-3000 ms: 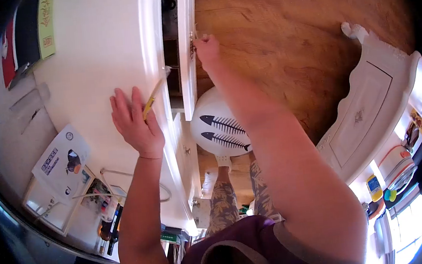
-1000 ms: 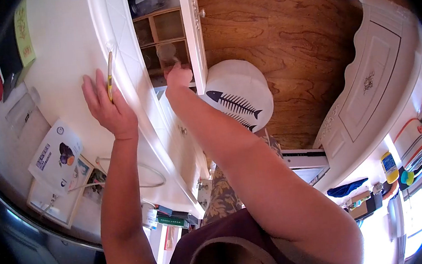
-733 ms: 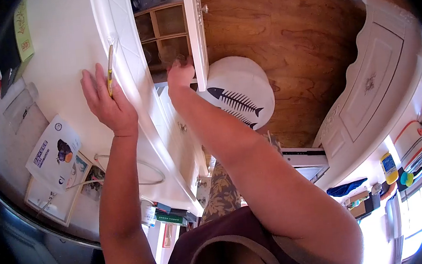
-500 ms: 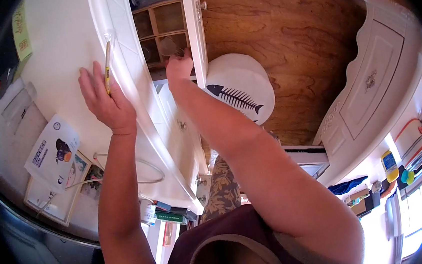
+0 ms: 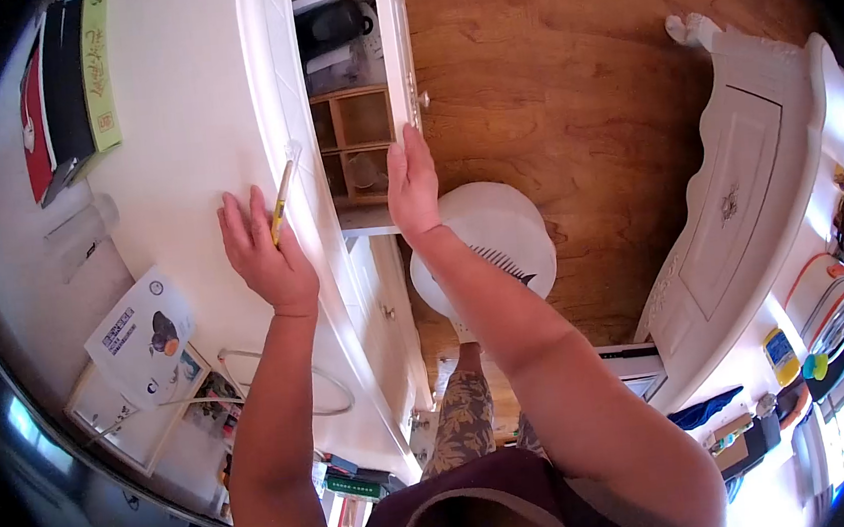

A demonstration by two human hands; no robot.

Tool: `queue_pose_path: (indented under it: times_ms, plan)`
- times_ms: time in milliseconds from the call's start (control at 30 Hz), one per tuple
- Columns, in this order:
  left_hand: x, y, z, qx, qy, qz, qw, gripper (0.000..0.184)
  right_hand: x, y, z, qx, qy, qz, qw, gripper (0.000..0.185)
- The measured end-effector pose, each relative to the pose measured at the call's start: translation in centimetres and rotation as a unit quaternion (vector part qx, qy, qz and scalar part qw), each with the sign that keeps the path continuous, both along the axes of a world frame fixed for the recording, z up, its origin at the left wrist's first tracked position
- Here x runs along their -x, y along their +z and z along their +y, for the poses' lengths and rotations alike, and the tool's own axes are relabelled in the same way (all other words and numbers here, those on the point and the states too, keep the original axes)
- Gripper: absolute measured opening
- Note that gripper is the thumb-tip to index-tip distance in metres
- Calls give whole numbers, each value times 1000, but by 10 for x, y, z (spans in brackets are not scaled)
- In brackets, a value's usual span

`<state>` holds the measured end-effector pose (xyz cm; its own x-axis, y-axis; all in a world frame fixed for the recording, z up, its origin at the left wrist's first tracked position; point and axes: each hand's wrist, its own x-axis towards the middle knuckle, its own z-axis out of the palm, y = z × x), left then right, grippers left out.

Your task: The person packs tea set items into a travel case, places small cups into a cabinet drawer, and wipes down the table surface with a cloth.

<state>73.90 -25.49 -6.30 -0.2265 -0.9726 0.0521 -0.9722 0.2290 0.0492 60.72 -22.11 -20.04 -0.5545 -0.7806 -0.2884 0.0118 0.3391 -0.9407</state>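
My left hand (image 5: 269, 257) lies flat on the white cabinet top (image 5: 182, 154), fingers spread. A thin brush-like tool with a yellow handle (image 5: 283, 197) lies between its thumb and fingers. The tool's clear tip (image 5: 292, 152) reaches the cabinet's edge, and its lower end is hidden by the hand. My right hand (image 5: 414, 186) is at the front panel of the pulled-out drawer (image 5: 398, 55), fingers straight and thumb apart, grasping nothing visible. Inside the drawer is a wooden divider (image 5: 362, 91). One compartment holds a round, clear item (image 5: 365, 171). A black case-like object (image 5: 334, 27) lies farther back.
A round white stool with a fishbone print (image 5: 486, 248) stands by the drawer. Books (image 5: 66, 94), a printed sheet (image 5: 142, 333) and a white cable (image 5: 339, 406) lie on the cabinet. Another white cabinet (image 5: 727, 197) stands to the right, on the wooden floor (image 5: 548, 102).
My right hand has come out of the drawer's compartments to its front panel. The drawer seems less far out. My head view has shifted; my left hand stays beside the brush-like tool.
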Motion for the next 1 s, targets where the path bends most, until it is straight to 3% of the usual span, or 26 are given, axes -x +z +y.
queue_pose_path:
  times_ms: [167, 367, 433, 467, 567, 833, 900, 1000]
  plan:
    - [-1, -4, 3, 5, 7, 33, 999, 44, -10, 4, -11, 9, 8, -136, 991, 52]
    - [-3, -4, 3, 2, 7, 19, 1000, 46, -33, -12, -31, -32, 40, -212, 976, 67]
    - [-6, -8, 3, 4, 17, 14, 1000, 47, -35, -8, -40, -82, 29, -389, 917, 73]
    - [-8, -12, 4, 6, 13, 11, 1000, 47, -31, 7, -45, -107, 59, -424, 897, 79]
    - [-7, -8, 4, 8, 20, 21, 1000, 48, -42, -5, -50, -146, 60, -471, 868, 76]
    - [-2, -2, 4, -6, 33, 7, 999, 48, -21, 28, -50, -227, 96, -477, 844, 73]
    - [-2, -4, 3, -12, 45, -24, 999, 48, -13, 18, -33, -174, 193, -376, 889, 67]
    - [-6, -12, 4, 19, 38, -39, 998, 49, 35, 36, 9, -214, 270, -353, 870, 53]
